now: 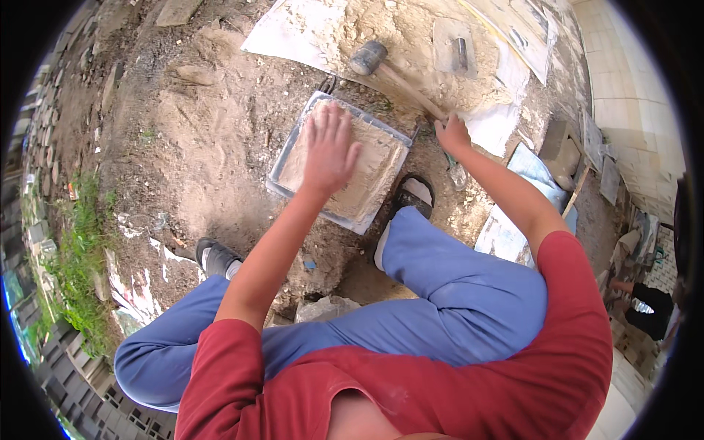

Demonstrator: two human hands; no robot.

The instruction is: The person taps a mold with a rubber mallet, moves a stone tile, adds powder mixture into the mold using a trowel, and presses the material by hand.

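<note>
My left hand lies flat, fingers stretched out, on pale sandy material that fills a square grey mould. The mould rests on the dirt between my feet, with a dark loop handle at its far corner. To the right, my right hand is closed around the end of a wooden handle. It belongs to a mallet with a dark head, which lies beyond the mould by the heap of sandy material.
On the heap rests a flat plastering trowel. White sheets lie under and around it. A small trowel-like tool is near my right foot. At right sit a brown block-shaped object and another person; grass grows at left.
</note>
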